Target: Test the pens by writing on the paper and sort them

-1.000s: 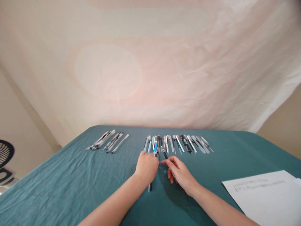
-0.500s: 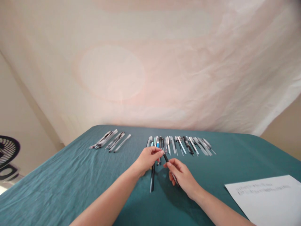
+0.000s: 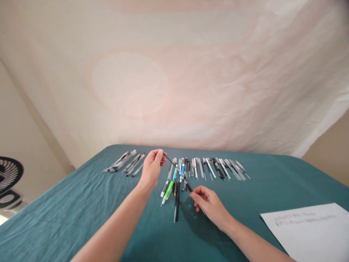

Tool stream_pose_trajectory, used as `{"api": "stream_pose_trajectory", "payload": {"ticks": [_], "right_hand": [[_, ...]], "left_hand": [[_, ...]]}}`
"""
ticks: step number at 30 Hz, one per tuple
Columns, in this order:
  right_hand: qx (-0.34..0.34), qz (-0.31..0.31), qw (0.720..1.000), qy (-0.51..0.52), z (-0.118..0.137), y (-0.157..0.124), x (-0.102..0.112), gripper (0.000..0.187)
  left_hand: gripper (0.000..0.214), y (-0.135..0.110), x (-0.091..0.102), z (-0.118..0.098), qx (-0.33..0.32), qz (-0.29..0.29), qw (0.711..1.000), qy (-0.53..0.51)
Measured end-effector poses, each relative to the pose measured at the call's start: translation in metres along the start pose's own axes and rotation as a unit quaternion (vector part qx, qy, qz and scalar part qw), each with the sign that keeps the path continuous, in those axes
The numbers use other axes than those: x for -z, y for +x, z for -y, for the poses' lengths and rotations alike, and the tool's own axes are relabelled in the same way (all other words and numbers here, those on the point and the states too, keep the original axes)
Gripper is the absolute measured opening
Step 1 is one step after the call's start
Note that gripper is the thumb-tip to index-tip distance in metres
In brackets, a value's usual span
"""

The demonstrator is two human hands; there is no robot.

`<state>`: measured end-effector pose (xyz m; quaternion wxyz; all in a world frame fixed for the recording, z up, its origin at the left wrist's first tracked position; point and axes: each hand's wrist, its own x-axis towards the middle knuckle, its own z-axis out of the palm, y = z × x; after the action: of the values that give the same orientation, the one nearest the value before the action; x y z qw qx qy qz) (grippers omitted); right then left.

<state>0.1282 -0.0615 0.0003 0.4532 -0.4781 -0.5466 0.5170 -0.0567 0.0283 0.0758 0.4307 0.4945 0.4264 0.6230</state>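
Here, left hand [image 3: 152,166] pinches a thin stick [image 3: 171,162], right hand [image 3: 208,203] grips a black pen [image 3: 188,187], more pens [image 3: 214,167] on teal cloth [image 3: 81,211].

On the table [image 3: 81,218], a long row of pens [image 3: 209,167] lies across the middle of the frame, with a smaller bunch [image 3: 128,162] to its left. A few loose pens [image 3: 169,189] lie just below the row. A sheet of paper [image 3: 313,229] sits at lower right, and a fan [image 3: 9,174] stands beyond the table at the left edge.
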Motion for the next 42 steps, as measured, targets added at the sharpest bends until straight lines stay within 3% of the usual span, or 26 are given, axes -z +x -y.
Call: {"api": "stream_pose_trajectory", "payload": {"ticks": [3,8,13,22,29,36,39,42], "right_hand": [[-0.006,-0.03,0.999,-0.009,0.0,0.001,0.001,0.029],[0.027,-0.107,0.992,-0.058,-0.001,0.003,0.002,0.031],[0.029,-0.088,0.995,-0.029,-0.003,0.002,0.002,0.031],[0.01,-0.055,0.998,-0.039,-0.012,0.005,-0.002,0.026],[-0.05,-0.008,0.994,-0.096,-0.02,0.016,0.004,0.027],[-0.058,-0.019,0.989,-0.138,-0.018,0.017,0.007,0.034],[-0.04,-0.039,0.981,-0.183,-0.013,0.016,0.007,0.033],[-0.028,-0.042,0.974,-0.219,-0.011,0.015,0.008,0.029]], "left_hand": [[0.034,0.003,0.004,0.001,-0.003,-0.006,1.0,-0.015],[0.028,-0.017,-0.014,0.021,0.104,0.118,0.986,0.053],[0.02,-0.041,-0.033,0.042,0.168,0.177,0.967,0.069],[0.023,-0.047,-0.037,0.057,0.2,0.181,0.961,0.063],[0.021,-0.043,-0.034,0.057,0.179,0.186,0.963,0.08],[0.025,-0.021,-0.018,0.039,0.088,0.169,0.965,0.18],[0.03,-0.005,-0.003,0.033,0.0,0.153,0.928,0.339],[0.029,0.012,0.02,0.032,-0.039,0.116,0.897,0.424]]}}
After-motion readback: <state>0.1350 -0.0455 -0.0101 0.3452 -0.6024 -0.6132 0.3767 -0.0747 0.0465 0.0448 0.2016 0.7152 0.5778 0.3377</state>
